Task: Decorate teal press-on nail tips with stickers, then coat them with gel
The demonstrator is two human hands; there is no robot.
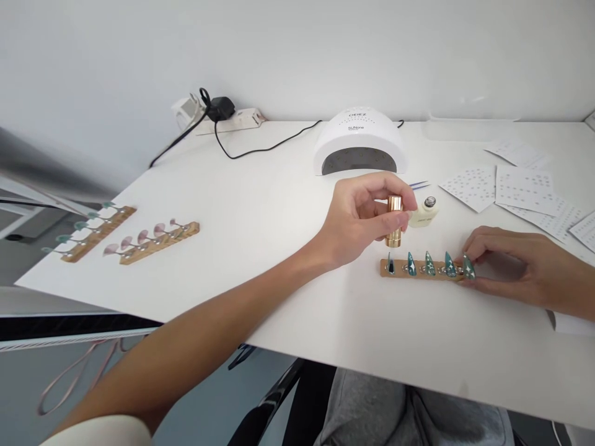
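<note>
My left hand [362, 214] is closed on the gold cap of a nail polish brush [393, 222]. It points straight down, and its dark bristles lie over the leftmost false nail on a wooden nail stand [421, 277]. Several pointed teal false nails [430, 263] with white star designs stand in a row along that stand. At its right end my right hand [506, 263] is closed, thumb and fingers gripping the stand beside the last nail. Just behind my left fingertips is the uncapped pale polish bottle [424, 214].
A white nail lamp [360, 139] stands at the back, with blue tweezers [419, 184] in front. Sticker sheets [525, 186] are spread at the right. Leftward are a stand with pink nails [160, 243] and another with teal nails [100, 234]. A power strip [237, 121] lies by the wall.
</note>
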